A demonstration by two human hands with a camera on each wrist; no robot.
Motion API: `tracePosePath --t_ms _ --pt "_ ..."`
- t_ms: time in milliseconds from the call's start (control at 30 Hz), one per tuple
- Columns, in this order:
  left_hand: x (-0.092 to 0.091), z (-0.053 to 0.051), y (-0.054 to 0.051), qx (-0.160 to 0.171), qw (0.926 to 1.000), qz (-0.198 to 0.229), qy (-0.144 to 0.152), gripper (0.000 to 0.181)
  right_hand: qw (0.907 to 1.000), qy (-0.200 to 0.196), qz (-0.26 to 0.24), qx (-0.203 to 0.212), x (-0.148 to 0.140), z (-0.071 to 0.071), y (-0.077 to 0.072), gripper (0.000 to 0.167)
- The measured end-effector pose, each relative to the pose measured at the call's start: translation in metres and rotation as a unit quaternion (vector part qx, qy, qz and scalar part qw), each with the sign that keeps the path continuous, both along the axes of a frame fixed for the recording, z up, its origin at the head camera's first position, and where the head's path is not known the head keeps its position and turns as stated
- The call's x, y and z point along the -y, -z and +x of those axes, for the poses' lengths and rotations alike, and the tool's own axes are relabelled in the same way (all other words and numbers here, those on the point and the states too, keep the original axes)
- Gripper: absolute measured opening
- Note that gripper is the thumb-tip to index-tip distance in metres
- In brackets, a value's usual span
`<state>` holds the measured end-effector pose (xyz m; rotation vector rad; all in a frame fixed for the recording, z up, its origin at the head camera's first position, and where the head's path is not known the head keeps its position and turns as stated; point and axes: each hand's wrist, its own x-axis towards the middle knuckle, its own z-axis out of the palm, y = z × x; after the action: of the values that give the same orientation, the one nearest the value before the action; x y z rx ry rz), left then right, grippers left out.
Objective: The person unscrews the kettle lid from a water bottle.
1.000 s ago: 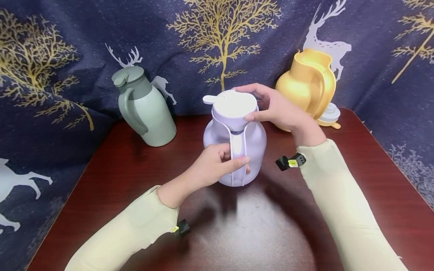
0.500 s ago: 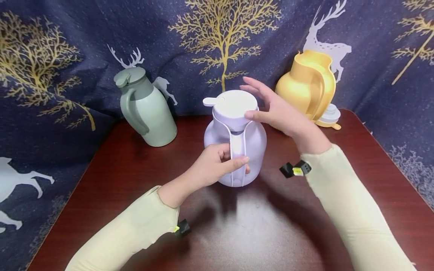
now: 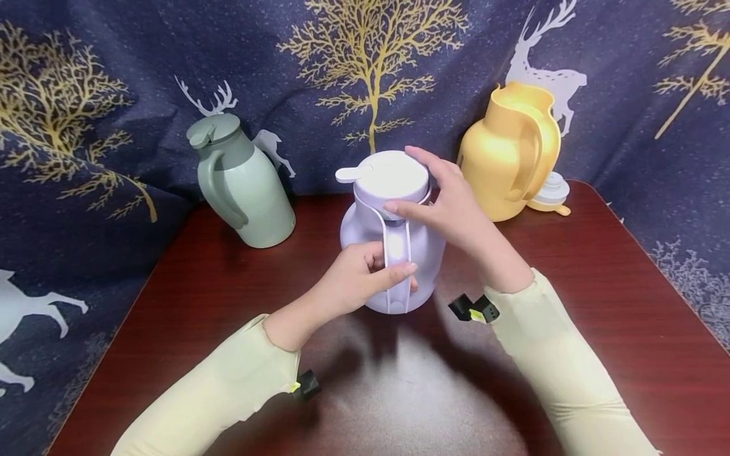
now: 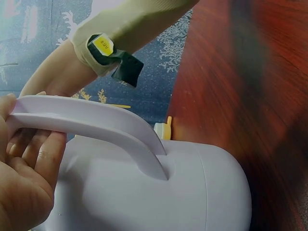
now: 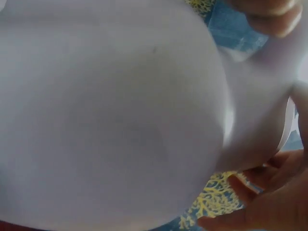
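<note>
Nearest the middle of the scene I see a lilac jug (image 3: 424, 253), one plain pale shade, its lid (image 3: 393, 174) almost white on top. Far left, a sage-green jug (image 3: 251, 196) has a darker grey-green cap (image 3: 222, 130). Far right, a yellow jug (image 3: 504, 155) is warm and unpatterned; the small stopper (image 3: 552, 188) beside it is pale grey above yellow. The table (image 3: 171, 316) is deep reddish brown, finely wood-grained. The far cloth (image 3: 245, 38) is navy, printed with gold trees (image 3: 373, 104) and whitish deer (image 3: 544, 82). Both sleeves (image 3: 228, 380) are pale cream.
</note>
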<state>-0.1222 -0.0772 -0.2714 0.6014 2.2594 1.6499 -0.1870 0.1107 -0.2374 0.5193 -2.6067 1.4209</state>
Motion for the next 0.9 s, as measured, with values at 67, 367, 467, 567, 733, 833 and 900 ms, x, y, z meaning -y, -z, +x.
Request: tracePosePath --t_ms 67,367,467,567,733,833,900 --pt "0.0 0.0 0.0 0.001 1.0 0.003 0.002 0.02 0.9999 -0.005 -0.015 0.003 -0.001 -0.003 0.0 0.081" --pt "0.0 0.0 0.001 0.007 0.9999 0.014 0.007 0.019 0.9987 -0.007 -0.049 0.016 -0.006 -0.008 0.002 0.074" --pt "0.0 0.0 0.0 0.003 0.9999 0.013 0.006 0.019 0.9987 -0.009 -0.047 0.019 -0.006 -0.009 0.001 0.074" --pt "0.0 -0.001 0.002 0.003 0.9999 0.014 0.007 0.019 0.9982 -0.013 -0.053 0.024 -0.006 -0.01 0.001 0.074" --pt "0.0 -0.002 0.004 0.005 0.9999 0.011 0.007 0.018 0.9975 -0.031 -0.055 0.031 -0.009 -0.013 0.0 0.074" --pt "0.0 -0.002 0.003 0.004 1.0 0.005 0.004 0.018 0.9958 -0.064 -0.049 0.043 -0.013 -0.02 -0.001 0.074" --pt "0.0 -0.001 0.003 0.003 1.0 0.003 0.001 0.017 0.9925 -0.095 -0.05 0.058 -0.016 -0.026 -0.003 0.074"
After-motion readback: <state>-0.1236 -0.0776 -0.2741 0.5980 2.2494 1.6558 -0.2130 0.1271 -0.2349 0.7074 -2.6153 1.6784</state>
